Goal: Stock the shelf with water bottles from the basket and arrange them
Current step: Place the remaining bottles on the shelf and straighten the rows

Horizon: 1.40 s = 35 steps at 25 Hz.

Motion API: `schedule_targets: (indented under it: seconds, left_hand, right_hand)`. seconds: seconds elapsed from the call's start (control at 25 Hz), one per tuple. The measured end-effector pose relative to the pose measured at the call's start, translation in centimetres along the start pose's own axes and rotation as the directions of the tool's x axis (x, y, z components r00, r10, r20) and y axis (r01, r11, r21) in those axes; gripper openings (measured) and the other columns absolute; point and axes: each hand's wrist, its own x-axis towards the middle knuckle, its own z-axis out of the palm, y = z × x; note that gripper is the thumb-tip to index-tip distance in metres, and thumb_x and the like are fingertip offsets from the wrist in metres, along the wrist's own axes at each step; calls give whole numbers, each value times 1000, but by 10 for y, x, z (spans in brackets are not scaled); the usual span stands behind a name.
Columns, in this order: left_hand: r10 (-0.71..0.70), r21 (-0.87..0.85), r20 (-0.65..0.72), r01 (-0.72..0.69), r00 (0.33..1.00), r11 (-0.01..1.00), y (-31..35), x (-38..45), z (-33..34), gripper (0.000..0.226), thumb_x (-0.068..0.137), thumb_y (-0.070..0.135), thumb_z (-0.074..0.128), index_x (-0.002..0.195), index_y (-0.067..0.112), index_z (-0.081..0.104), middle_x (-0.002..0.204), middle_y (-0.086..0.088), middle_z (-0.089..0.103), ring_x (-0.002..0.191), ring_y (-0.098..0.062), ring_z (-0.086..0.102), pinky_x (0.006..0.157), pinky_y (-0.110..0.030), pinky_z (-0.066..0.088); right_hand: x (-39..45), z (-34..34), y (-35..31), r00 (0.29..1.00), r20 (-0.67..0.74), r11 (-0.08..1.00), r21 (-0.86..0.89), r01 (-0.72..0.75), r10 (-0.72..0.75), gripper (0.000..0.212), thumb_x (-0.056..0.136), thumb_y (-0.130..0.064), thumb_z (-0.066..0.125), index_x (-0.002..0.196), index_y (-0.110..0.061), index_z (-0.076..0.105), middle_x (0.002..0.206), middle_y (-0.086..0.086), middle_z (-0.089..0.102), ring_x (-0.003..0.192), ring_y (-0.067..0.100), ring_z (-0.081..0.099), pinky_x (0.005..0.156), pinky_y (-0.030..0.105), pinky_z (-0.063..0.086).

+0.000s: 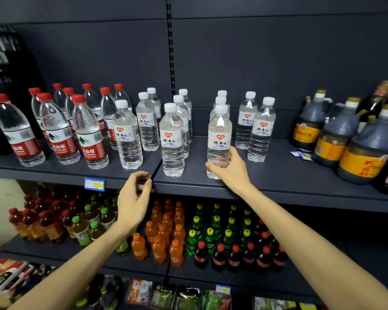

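Observation:
My right hand (230,168) grips the lower part of a white-capped water bottle (219,133) that stands upright near the front edge of the dark shelf (278,175). Two more white-capped bottles line up behind it. Other white-capped bottles stand in rows to its left (173,139) and right (261,130). My left hand (133,195) hovers in front of the shelf edge with fingers loosely curled, holding nothing. The basket is out of view.
Red-capped water bottles (87,133) fill the shelf's left part. Large dark soy sauce jugs (365,146) stand at the right. A blue price tag (94,184) hangs on the shelf edge. The lower shelf holds tea, orange soda, green soda and cola bottles (220,256).

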Motion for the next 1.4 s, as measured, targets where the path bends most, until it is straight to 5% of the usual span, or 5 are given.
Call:
schedule_targets:
  seconds: [0.32, 0.44, 0.64, 0.88, 1.4]
  left_hand:
    - [-12, -57, -14, 11, 1000, 998, 10, -1, 7, 15, 102, 25, 60, 117, 28, 62, 90, 14, 72, 85, -9, 74, 79, -51, 59]
    - [0, -62, -4, 0, 1000, 998, 15, 2, 7, 15, 103, 27, 59, 116, 30, 61, 92, 18, 72, 85, -11, 74, 81, -52, 59]
    - [46, -123, 34, -41, 998, 992, 39, 8, 22, 14, 101, 38, 58, 114, 35, 60, 96, 16, 72, 84, -17, 75, 80, -55, 59]
    - [83, -192, 78, -67, 993, 979, 67, 15, 52, 11, 101, 32, 62, 112, 30, 63, 97, 8, 75, 79, -18, 75, 84, -54, 58]
    - [76, -158, 69, -65, 995, 985, 57, 14, 42, 22, 93, 51, 57, 110, 38, 61, 97, 11, 75, 81, -24, 74, 79, -56, 58]
  right_hand:
    - [-2, -2, 0, 999, 36, 998, 59, -10, 8, 70, 74, -47, 85, 134, -28, 55, 122, -15, 69, 110, 2, 66, 97, 27, 52]
    - [-4, -12, -1, 977, -211, 980, 196, 32, 10, 53, 90, -43, 72, 136, -18, 57, 118, -10, 68, 109, 0, 63, 92, 21, 49]
    - [25, -52, 12, 757, -647, 996, 32, -88, 87, 47, 84, -34, 76, 124, -18, 56, 117, -2, 62, 101, 14, 63, 94, 45, 52]
    - [64, -74, 36, 854, -441, 941, -59, -332, 274, 92, 76, -45, 85, 148, -11, 39, 146, 11, 51, 134, 32, 51, 105, 45, 45]
    - [70, -53, 35, 919, -367, 922, -286, -260, 146, 70, 77, -48, 83, 129, -15, 51, 131, 6, 63, 119, 30, 62, 95, 41, 50]
